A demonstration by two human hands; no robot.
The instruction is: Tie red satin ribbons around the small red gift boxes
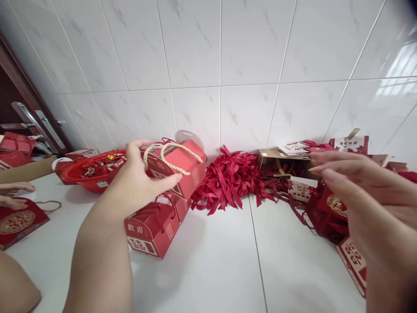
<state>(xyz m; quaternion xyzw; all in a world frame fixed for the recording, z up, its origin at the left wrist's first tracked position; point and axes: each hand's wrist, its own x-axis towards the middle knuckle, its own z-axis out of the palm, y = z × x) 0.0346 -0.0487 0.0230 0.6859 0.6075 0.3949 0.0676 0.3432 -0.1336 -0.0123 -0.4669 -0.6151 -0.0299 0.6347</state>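
Note:
My left hand (143,178) is closed around a red gift box (192,174) with cream rope handles, tilted above other boxes. Directly below it, a red gift box (153,228) with dark red cord handles and pale lettering stands on the white table (221,269). My right hand (368,187) is raised on the right with its fingers stretched out, holding nothing. Behind and below that hand lie red gift bags (325,213) and a box with pale printed characters (353,261), partly hidden by it.
A heap of dark red ribbons (231,178) lies against the tiled wall (247,108). A red basin (91,176) of wrapped sweets stands at the left. Another person's hands (14,195) are beside a red box (19,221) at the far left. An open cardboard box (265,155) holds ribbons.

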